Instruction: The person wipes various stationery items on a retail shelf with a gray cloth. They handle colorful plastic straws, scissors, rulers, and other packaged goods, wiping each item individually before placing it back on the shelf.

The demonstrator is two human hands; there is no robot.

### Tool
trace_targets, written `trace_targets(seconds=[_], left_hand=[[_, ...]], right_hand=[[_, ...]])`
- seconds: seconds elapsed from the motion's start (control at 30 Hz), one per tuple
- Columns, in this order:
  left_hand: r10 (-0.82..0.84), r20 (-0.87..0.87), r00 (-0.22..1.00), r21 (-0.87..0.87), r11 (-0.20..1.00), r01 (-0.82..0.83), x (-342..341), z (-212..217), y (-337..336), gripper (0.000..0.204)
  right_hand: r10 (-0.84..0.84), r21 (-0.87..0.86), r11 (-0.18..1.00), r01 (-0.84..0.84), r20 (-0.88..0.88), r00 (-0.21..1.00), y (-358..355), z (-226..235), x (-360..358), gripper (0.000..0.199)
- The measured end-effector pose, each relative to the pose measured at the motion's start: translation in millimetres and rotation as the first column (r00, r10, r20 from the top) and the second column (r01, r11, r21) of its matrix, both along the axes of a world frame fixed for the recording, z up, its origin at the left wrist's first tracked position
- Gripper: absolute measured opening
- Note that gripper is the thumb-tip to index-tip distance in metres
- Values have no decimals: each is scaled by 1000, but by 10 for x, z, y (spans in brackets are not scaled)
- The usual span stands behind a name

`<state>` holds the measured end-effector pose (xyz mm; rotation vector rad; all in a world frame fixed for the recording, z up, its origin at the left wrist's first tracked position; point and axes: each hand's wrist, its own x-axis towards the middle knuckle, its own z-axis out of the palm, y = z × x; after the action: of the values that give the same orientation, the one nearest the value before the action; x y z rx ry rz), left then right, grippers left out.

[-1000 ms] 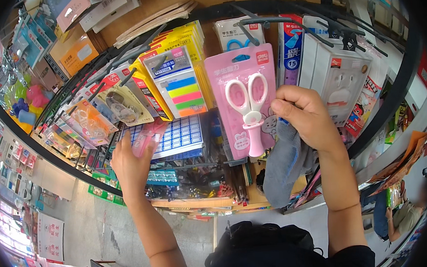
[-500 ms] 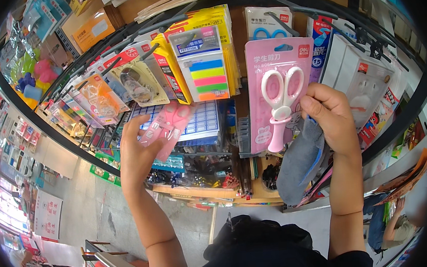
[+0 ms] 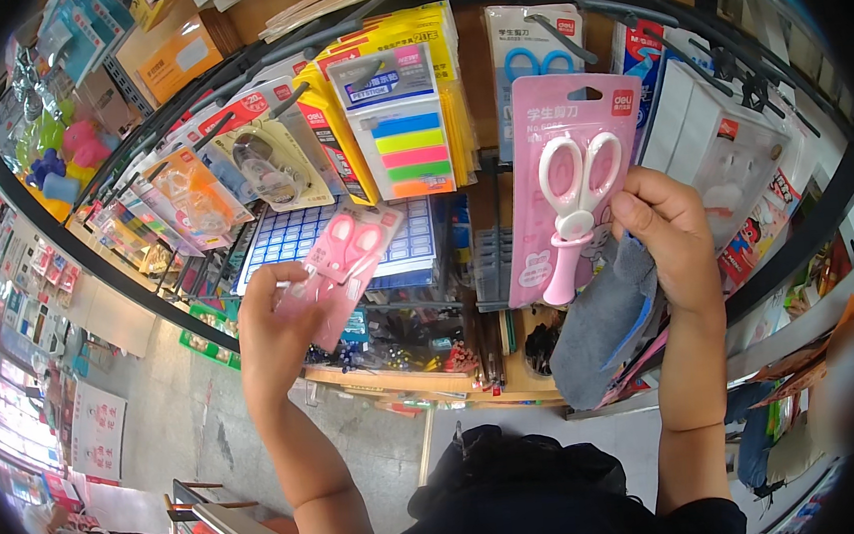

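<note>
Scissors in a large pink pack [image 3: 570, 195] sit pinched in the right hand [image 3: 668, 238], now raised higher against the hanging stock. Left hand [image 3: 273, 324] has closed around a smaller pink scissors pack [image 3: 345, 263] just above its fingers, lifted from the rack [image 3: 185, 125] for comparing.

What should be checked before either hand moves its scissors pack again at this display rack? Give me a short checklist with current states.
1. Right hand grips the large pink scissors card at its right edge: ok.
2. Left hand holds the small pink scissors pack at its lower end: ok.
3. The two packs are apart, not overlapping: ok.
4. Large card upright, front towards the camera: ok.
5. Small pack upright: not ok, it is tilted to the right.
6. A free hook on the rack for either pack: cannot tell, since hanging packs such as the colour tab pack hide most hooks.
</note>
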<state>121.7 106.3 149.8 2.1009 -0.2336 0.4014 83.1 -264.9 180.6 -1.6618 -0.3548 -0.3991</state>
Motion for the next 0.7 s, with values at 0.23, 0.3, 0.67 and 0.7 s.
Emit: trace_targets(seconds=[0.23, 0.3, 0.67, 0.7], left_hand=[[-303, -15, 953, -375, 885, 275, -164, -151, 64, 35], [-319, -19, 948, -337, 894, 294, -160, -157, 53, 30], [-428, 164, 889, -214, 864, 455, -354, 84, -225, 23], [-414, 245, 877, -252, 846, 470, -324, 106, -377, 23]], right_hand=[[-10, 77, 997, 13, -29, 1000, -89, -23, -132, 21], [-27, 108, 994, 29, -23, 999, -119, -51, -197, 21], [-112, 88, 990, 112, -4, 994, -320, -151, -421, 22], [-115, 90, 989, 115, -3, 993, -312, -156, -423, 22]])
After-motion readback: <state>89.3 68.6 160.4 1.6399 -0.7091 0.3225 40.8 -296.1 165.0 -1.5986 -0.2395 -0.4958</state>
